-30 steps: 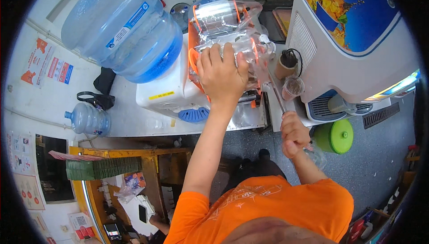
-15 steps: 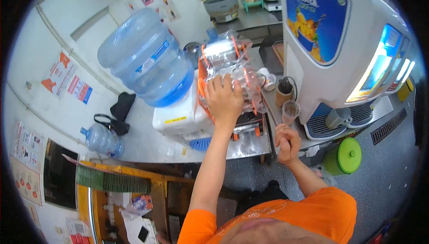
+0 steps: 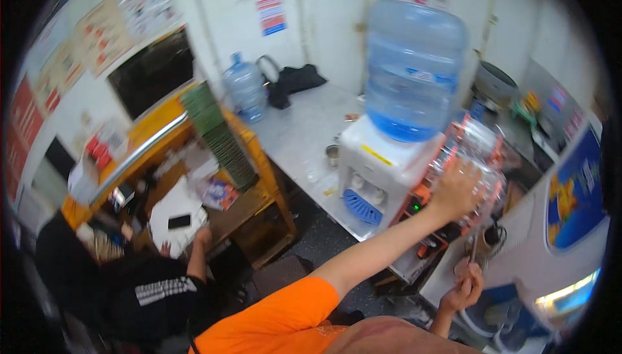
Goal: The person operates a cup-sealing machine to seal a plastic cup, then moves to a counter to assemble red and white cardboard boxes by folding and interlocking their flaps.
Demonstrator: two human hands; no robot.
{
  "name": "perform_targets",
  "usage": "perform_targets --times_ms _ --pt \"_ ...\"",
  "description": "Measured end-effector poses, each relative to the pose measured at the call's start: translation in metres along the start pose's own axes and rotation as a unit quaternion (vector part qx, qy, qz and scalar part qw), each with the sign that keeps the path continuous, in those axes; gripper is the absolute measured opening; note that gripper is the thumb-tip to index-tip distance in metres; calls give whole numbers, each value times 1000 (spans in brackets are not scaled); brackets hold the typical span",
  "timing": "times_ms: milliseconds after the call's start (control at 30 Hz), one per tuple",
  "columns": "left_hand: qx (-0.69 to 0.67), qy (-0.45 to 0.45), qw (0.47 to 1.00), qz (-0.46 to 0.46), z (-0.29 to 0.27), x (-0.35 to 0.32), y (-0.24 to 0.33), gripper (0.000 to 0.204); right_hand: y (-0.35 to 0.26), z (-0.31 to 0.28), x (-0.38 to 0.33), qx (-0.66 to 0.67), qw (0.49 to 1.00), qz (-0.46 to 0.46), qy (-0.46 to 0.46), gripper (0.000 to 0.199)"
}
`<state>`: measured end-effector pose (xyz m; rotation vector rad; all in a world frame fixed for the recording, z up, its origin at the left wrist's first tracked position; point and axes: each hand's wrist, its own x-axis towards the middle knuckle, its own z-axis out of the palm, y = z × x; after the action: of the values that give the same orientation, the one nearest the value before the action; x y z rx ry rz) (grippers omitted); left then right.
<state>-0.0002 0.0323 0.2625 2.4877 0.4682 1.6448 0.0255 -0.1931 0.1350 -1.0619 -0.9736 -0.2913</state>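
My left hand [image 3: 460,189] lies with spread fingers on an orange-framed machine wrapped in clear plastic [image 3: 481,135], with shiny roll shapes under the plastic. Lower right, my right hand [image 3: 462,290] is closed around a thin, long-handled stick [image 3: 473,250] that points up toward the machine; blur hides its far end. Left of the machine stands a white water dispenser [image 3: 369,153] carrying a large blue water bottle [image 3: 414,62]. A blue drip tray [image 3: 361,206] juts from the dispenser's front. Beyond my right hand is a tan container with a dark cord [image 3: 494,236].
A co-worker in a black shirt [image 3: 123,283] is at the left, hands by a white surface with a phone [image 3: 179,222]. An orange shelf [image 3: 275,202] holds a green stack [image 3: 220,137]. A smaller water bottle [image 3: 245,88] and black bag [image 3: 295,84] sit on the metal table [image 3: 304,143]. A drink machine [image 3: 576,224] stands right.
The view has swung left, bringing the co-worker and shelf further in. My left hand stays on the wrapped machine, and my right hand still grips the thin stick.
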Motion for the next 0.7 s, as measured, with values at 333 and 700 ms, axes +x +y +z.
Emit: perform_targets --times_ms 333,700 --pt "-8 26 1000 -9 8 -6 -2 40 -3 -8 10 -96 995 0 -38 30" --pt "-41 6 999 -18 9 -7 -4 41 -7 -9 7 -244 968 -40 -45 36"
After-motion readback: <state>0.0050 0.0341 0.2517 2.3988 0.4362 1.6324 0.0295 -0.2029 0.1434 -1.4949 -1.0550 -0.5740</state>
